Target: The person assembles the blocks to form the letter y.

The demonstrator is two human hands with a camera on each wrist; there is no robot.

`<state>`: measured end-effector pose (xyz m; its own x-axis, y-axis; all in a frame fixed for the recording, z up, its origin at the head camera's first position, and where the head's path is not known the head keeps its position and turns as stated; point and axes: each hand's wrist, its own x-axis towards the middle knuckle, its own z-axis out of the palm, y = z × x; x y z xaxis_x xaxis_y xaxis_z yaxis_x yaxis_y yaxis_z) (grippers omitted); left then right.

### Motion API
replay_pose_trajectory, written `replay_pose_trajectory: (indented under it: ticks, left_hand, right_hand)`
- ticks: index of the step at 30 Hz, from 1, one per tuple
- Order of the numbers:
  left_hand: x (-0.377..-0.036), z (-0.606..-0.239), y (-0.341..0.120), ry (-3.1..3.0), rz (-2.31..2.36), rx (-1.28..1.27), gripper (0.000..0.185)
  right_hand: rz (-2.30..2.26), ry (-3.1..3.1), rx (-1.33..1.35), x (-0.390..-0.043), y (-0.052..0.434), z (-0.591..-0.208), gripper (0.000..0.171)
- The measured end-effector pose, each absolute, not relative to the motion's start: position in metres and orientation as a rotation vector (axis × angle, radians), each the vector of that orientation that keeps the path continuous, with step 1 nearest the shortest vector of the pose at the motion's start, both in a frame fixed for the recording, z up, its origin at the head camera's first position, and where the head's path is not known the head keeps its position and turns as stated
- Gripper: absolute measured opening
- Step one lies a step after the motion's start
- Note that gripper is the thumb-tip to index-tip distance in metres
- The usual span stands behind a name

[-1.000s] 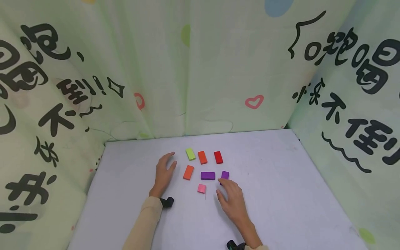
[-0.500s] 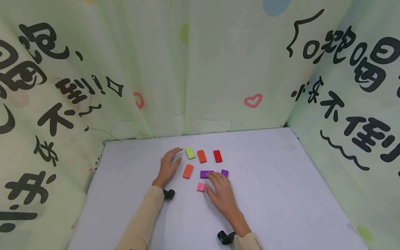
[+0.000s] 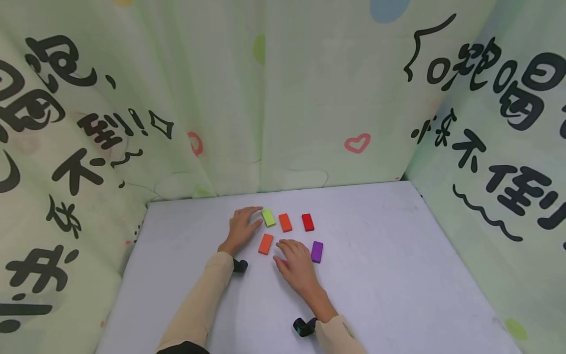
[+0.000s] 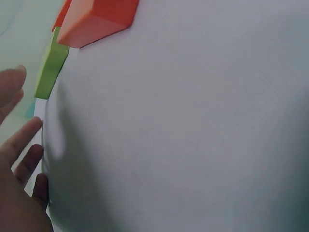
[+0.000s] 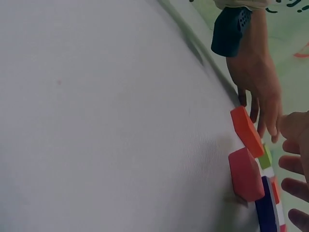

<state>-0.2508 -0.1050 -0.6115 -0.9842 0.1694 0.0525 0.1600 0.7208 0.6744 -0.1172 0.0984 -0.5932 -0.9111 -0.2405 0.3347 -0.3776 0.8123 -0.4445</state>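
Several flat coloured blocks lie on a white table. My left hand lies flat with straight fingers, fingertips at the lime green block; the left wrist view shows that green block just beyond the fingers. My right hand is spread flat over a pink block and a dark purple block, which the head view hides. An orange block lies between the hands. Another orange block, a red block and a purple block lie untouched.
Pale green printed curtains close the table on the left, back and right. A black wrist camera sits on the left wrist and another on the right. Bare tabletop extends right and toward me.
My right hand has slid left from the small purple block and now covers the pink and long purple blocks. My left hand has reached forward to the green block.
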Motion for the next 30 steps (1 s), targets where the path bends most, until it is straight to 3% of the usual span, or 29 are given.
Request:
replay_pose_trajectory:
  ticks: [7, 18, 30]
  left_hand:
    - [-0.258, -0.608, -0.095, 2.910, 1.109, 0.134, 0.050]
    - [-0.257, -0.606, -0.087, 2.930, 0.988, 0.134, 0.047]
    - [-0.253, -0.612, -0.095, 2.946, 1.062, 0.185, 0.043]
  right_hand:
    - [0.663, -2.834, 0.446, -0.128, 0.081, -0.591, 0.047]
    - [0.568, -2.972, 0.374, -0.142, 0.066, -0.587, 0.054]
    - [0.479, -2.957, 0.455, -0.146, 0.065, -0.592, 0.048]
